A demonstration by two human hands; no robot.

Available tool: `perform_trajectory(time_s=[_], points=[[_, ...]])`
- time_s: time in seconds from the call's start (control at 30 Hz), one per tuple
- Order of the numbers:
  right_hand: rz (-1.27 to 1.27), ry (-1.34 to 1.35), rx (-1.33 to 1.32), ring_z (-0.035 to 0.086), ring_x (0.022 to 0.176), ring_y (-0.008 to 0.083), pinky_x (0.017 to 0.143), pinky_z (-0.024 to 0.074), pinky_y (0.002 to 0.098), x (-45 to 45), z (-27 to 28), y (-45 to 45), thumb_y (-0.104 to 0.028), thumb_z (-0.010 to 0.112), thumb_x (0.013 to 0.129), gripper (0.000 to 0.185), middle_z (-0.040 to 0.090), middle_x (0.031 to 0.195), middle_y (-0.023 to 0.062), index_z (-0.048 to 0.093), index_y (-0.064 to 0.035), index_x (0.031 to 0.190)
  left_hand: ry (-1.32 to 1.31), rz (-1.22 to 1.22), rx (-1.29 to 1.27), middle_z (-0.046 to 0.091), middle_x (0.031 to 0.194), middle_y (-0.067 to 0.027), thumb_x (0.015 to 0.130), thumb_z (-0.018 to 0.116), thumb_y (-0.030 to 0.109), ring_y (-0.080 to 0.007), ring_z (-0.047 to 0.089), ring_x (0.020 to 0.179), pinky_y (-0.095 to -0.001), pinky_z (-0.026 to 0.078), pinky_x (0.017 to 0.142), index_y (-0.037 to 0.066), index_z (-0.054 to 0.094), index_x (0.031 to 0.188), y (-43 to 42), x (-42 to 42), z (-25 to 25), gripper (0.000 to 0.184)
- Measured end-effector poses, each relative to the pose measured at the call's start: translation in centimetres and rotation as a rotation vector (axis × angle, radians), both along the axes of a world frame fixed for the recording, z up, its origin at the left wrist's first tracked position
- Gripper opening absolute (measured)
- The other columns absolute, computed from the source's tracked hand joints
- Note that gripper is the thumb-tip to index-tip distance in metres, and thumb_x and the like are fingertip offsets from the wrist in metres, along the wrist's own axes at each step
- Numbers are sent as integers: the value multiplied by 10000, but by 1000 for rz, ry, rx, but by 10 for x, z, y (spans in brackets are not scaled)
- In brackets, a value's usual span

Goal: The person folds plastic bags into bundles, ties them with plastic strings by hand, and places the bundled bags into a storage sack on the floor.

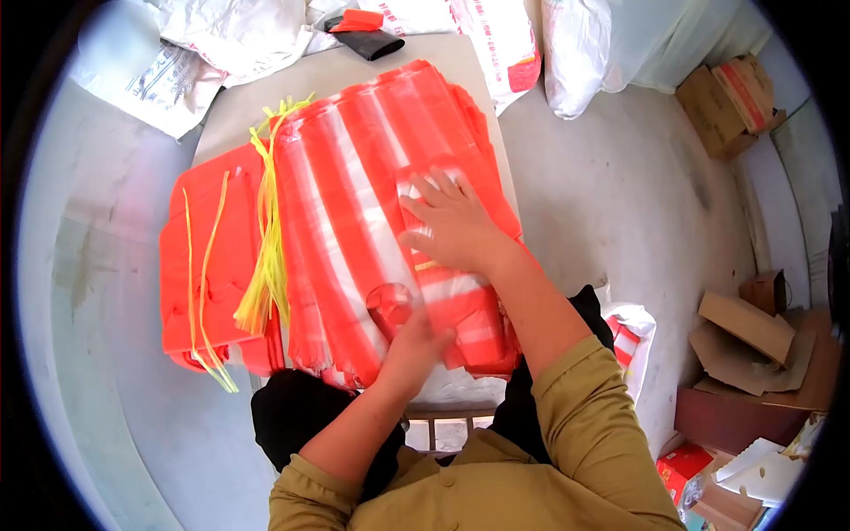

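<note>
A broad stack of red-and-white striped plastic bags (332, 203) lies over the table in front of me. On its right part rests a folded bundle of striped bags (456, 305). My right hand (452, 226) lies flat on the upper end of this bundle, fingers spread. My left hand (414, 352) is at the bundle's lower left edge, smeared by motion, so its grip is unclear. Just above it a rounded red bit of plastic (390, 305) shows, also blurred. A bunch of yellow plastic strips (272, 230) hangs along the stack's left side.
Folded red bags (208, 257) lie on the left with two loose yellow strips across them. White sacks (239, 40) and a black-and-red item (367, 40) are at the far edge. Cardboard boxes (753, 341) stand on the floor to the right, beyond a white bag (636, 341).
</note>
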State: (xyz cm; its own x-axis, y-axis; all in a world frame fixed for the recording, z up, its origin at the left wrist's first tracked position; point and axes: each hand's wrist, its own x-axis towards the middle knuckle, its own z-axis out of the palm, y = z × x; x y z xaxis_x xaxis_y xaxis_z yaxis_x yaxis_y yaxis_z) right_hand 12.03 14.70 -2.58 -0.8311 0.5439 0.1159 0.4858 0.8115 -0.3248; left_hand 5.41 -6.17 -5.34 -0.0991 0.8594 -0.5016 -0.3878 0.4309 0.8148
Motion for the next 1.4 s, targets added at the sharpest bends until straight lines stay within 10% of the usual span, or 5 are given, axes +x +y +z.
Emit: perform_trajectory(time_s=[0.5,0.7,1.0,1.27,1.4], points=[[-58,53,4,212,1553,364,1258,170,509,1,5,5,-484,573,973,626,356,1643,126,509,-157,1502,-41,34,1,665,1182,-50,980,588,23,-128,632,932,-283,511,721,38,522,1394,0,2,6,419],[-318,704,-728,478,1413,300,1142,405,384,39,56,4,-219,620,992,548,500,1527,172,474,-28,1484,-160,1,50,676,1215,-52,978,581,23,-152,652,951,-306,523,736,50,536,1402,-4,-4,12,428],[-315,793,-1336,559,1271,196,1062,454,340,87,43,-62,-123,621,975,737,532,1485,147,262,-7,1608,-290,-11,125,649,1289,-67,1020,573,99,-208,647,1132,-394,541,940,51,524,1388,-11,5,43,374],[-357,783,-1399,541,1274,199,1058,459,323,124,0,-99,-41,619,925,771,503,1485,138,280,-43,1617,-183,-22,109,670,1207,-65,1007,571,89,-169,680,948,-344,565,801,42,516,1392,-48,60,38,391],[-280,768,-1360,517,1301,212,1082,432,309,153,32,-137,-27,633,898,795,489,1493,128,297,-72,1618,-142,-123,99,632,1334,-71,1048,565,140,-242,650,1174,-425,547,980,75,477,1428,-69,77,40,395]])
